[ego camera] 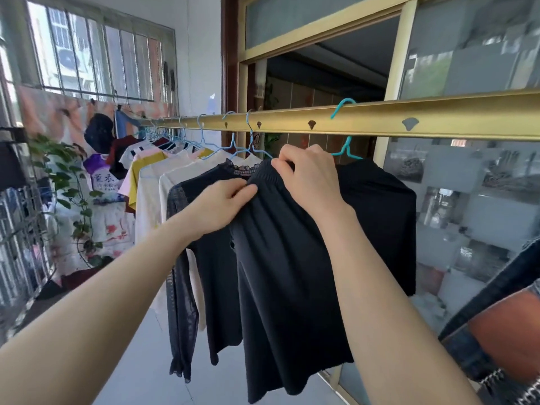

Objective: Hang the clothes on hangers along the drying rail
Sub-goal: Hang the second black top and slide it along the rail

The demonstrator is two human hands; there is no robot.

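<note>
The left grip (pixel 222 206) pinches the left end of a black garment's (pixel 286 273) elastic waistband (pixel 264 175). The right grip (pixel 309 176) sits higher, its fingers curled over the band's top edge, and the cloth hangs below both. Just right of it a teal hanger (pixel 346 147) hooks over the gold rail (pixel 438 115), and more tops (pixel 175 176) hang farther left.

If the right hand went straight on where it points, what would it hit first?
Probably the blue hanger just up-left of the right hand, which pinches the black garment; then the rail. Depth is unclear.
</note>
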